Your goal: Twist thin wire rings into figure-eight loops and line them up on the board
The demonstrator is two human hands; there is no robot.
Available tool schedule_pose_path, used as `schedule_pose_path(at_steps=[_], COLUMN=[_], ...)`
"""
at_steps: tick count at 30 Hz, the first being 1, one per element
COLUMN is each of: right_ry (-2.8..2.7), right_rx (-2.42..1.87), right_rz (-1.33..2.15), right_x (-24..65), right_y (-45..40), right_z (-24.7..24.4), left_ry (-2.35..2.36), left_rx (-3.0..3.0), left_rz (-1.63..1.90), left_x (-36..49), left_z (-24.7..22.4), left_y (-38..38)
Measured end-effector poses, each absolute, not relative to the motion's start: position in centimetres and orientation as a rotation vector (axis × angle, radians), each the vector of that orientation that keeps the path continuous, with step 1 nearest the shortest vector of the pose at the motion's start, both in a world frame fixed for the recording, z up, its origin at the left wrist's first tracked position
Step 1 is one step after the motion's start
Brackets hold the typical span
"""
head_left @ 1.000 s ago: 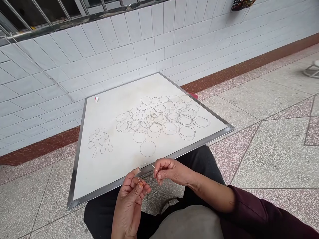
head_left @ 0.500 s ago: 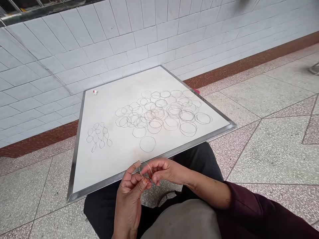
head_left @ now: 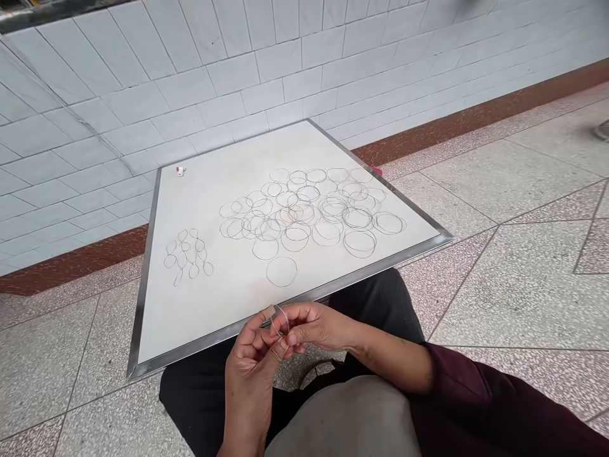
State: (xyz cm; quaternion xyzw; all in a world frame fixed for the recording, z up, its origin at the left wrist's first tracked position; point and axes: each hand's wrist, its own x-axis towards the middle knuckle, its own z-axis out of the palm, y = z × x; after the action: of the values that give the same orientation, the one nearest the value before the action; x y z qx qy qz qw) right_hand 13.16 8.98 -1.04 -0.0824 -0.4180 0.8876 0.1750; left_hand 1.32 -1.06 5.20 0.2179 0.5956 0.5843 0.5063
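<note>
Head: wire loop between hands

Two grips, one table, one held ring

I get bright, soft, even light across the table, though I can't tell its source. Its metal rim shines palely near the right corner; below the front edge it turns darker. Toward my view's borders the wall tiles stretch and lean. Beyond the right corner, a blurred object smears at my margin.
</note>
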Motion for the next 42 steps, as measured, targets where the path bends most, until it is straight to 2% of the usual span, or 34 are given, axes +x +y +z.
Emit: schedule_pose_path(at_steps=[10,29,35,42], right_ry=[-1.05,-1.078,-1.221,-1.311], right_rx=[-0.254,-0.378,-0.322,-0.375], right_rz=[2.601,2.46,2.542,2.454], right_x=[13.4,12.8,13.8,13.8], right_y=[8.7,8.4,9.5,9.8], right_z=[-0.8,-1.1,-1.1,-0.8], left_ry=[1.455,1.565,1.545,1.555], left_rx=[0.542,0.694,0.653,0.675], left_rz=[1.367,1.327,1.312,1.297], left_x=[1.1,1.3,1.2,1.0], left_z=[5.3,5.0,5.1,4.7], left_y=[-1.0,-1.1,-1.0,-1.1])
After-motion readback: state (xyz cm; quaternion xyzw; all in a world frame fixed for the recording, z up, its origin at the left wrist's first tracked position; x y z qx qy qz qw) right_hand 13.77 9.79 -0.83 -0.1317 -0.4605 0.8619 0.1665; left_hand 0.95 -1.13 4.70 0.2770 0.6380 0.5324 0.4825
